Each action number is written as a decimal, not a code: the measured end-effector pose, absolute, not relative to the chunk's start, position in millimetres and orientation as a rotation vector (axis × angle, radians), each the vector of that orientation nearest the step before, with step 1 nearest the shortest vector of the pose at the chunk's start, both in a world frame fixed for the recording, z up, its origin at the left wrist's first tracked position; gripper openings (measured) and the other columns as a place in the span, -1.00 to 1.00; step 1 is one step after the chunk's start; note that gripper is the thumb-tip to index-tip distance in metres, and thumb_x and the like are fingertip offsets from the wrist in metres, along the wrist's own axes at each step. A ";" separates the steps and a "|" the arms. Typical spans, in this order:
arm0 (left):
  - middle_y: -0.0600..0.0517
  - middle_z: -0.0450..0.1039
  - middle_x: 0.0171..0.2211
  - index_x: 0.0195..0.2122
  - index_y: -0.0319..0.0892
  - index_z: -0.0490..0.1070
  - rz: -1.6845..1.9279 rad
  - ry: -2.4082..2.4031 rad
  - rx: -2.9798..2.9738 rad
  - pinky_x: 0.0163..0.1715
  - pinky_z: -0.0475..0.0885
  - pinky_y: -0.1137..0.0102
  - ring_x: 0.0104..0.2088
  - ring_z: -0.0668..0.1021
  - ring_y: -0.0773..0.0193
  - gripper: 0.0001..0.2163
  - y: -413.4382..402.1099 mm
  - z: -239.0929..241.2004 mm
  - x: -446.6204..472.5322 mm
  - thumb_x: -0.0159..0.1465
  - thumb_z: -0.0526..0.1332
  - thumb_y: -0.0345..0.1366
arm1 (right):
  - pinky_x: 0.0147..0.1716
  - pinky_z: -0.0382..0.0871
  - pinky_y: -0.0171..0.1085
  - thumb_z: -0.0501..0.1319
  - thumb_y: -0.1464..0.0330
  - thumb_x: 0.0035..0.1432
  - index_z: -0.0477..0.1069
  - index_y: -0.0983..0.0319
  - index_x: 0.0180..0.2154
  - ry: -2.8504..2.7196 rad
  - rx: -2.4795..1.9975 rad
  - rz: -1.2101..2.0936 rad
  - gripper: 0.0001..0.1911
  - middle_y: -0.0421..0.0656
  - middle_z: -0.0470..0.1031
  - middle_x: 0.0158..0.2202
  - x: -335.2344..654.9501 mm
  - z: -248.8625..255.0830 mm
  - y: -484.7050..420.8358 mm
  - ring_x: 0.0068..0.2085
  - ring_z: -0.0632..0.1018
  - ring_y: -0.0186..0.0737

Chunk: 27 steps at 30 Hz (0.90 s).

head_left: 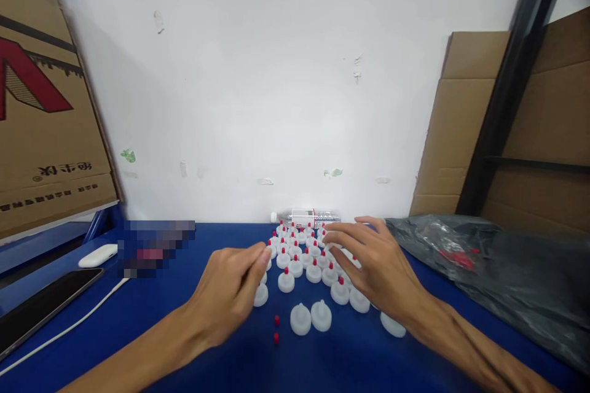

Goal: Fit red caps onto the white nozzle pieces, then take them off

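Several white bottle caps with red tips (pixel 313 271) stand in rows on the blue table (pixel 184 319). My left hand (pixel 230 291) hovers at the rows' left edge, its fingers curled together near a cap; whether it holds one is hidden. Over the right side of the rows my right hand (pixel 373 264) reaches with fingers stretched out. Nearer me stand two white caps without red tips (pixel 311 317), and two loose red tips (pixel 276 328) lie beside them. Another white cap (pixel 393 325) lies under my right wrist.
A clear water bottle (pixel 306 218) lies by the wall behind the caps. A dark plastic bag (pixel 502 270) covers the right side. A phone (pixel 41 307), a white charger (pixel 98 255) and its cable are at left. Cardboard boxes (pixel 41 116) stand on both sides.
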<state>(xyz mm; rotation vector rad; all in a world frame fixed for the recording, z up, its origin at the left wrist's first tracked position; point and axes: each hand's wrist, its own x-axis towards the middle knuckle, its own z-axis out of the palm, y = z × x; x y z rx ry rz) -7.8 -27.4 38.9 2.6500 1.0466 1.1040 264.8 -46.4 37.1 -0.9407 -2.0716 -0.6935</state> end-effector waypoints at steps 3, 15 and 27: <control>0.14 0.30 -0.51 -0.36 -0.09 0.19 0.849 1.063 2.772 -0.49 0.11 0.37 -0.56 0.30 0.29 -0.76 -25.6 38.8 -6.1 0.49 -0.03 -0.26 | 0.19 0.18 -0.01 0.19 0.46 0.39 0.42 0.16 -0.08 -2.143 -0.977 -0.495 -0.88 -0.17 0.63 -0.05 260.7 34.2 -45.5 -0.07 0.62 -0.21; 0.04 0.59 -0.21 -0.15 -0.10 0.57 0.491 0.598 2.872 -0.32 0.38 0.48 -0.31 0.58 0.34 -0.73 -14.4 48.5 -14.7 0.42 0.09 -0.52 | 0.12 0.18 -0.07 0.20 0.39 0.42 0.52 0.16 -0.22 -2.329 -0.978 -0.304 -0.86 -0.24 0.59 -0.33 251.3 15.6 -42.9 -0.28 0.56 -0.26; 0.11 0.61 -0.25 -0.22 -0.04 0.59 0.251 0.756 2.884 -0.26 0.40 0.47 -0.29 0.63 0.30 -0.77 -24.7 55.5 -18.6 0.28 0.26 -0.55 | 0.11 0.17 -0.04 0.14 0.31 0.47 0.57 0.16 -0.20 -2.392 -1.113 -0.272 -0.76 -0.19 0.63 -0.35 249.6 17.3 -47.2 -0.24 0.60 -0.18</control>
